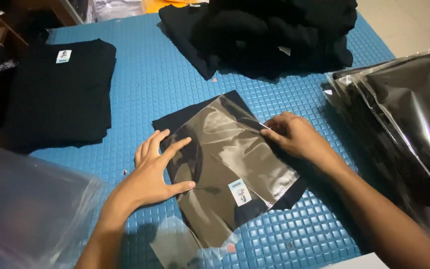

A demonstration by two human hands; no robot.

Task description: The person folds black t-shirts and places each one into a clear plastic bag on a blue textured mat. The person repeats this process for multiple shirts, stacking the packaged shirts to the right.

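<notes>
A folded black garment [284, 192] lies on the blue studded mat [175, 84], partly inside a clear plastic bag [230, 149]. A small white tag [240, 192] shows through the plastic. My left hand [158, 169] rests flat on the bag's left side, fingers spread, pressing it down. My right hand [297, 137] pinches the bag's edge at the far right side of the garment.
A stack of folded black garments [60, 92] sits at the left. A loose pile of black cloth [265, 35] lies at the back. Bagged black garments [404, 124] are stacked at the right. Empty clear bags [21, 209] lie at the lower left.
</notes>
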